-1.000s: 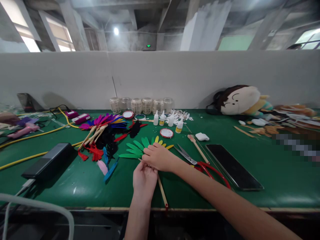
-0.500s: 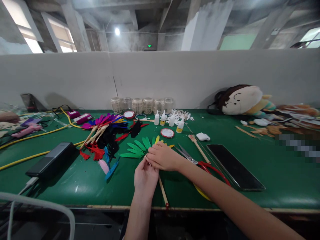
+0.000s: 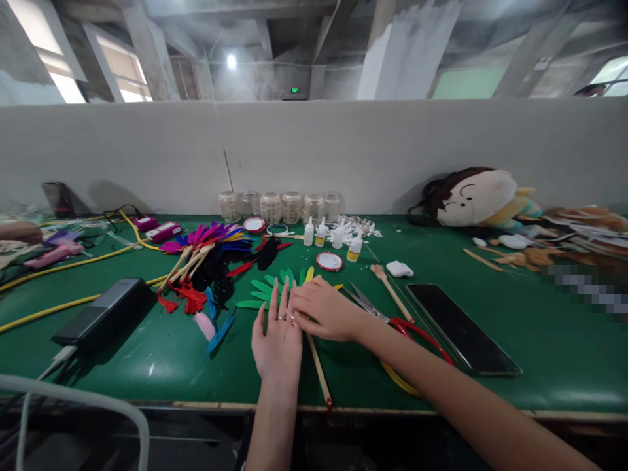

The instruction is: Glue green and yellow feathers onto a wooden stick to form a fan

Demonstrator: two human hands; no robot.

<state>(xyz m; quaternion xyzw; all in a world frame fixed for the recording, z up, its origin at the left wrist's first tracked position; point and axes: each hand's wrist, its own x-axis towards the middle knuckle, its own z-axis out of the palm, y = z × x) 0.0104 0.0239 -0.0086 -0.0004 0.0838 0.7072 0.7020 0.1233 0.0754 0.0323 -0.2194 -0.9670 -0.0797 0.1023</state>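
My left hand (image 3: pixel 279 333) lies palm up with its fingers stretched out over the green feathers (image 3: pixel 265 285). A ring shows on one of its fingers. My right hand (image 3: pixel 326 310) is palm down beside it, fingers bent and touching the edge of the left fingers. What the right fingertips hold, if anything, is hidden. Yellow feathers (image 3: pixel 309 274) stick out past the right hand. From under both hands a thin wooden stick (image 3: pixel 318 369) with a red tip runs toward the table's front edge; its upper end is covered.
Scissors (image 3: pixel 407 327) with red handles, a wooden stick with a wide end (image 3: pixel 392 294) and a phone (image 3: pixel 461 328) lie to the right. Several glue bottles (image 3: pixel 354 247) stand behind. Left are a feather pile (image 3: pixel 206 239), blue feathers (image 3: pixel 219 335) and a power bank (image 3: pixel 104 315).
My left hand has opened: its fingers were curled up against the right hand and now lie straight, palm up, slightly further left. The right hand has barely moved.
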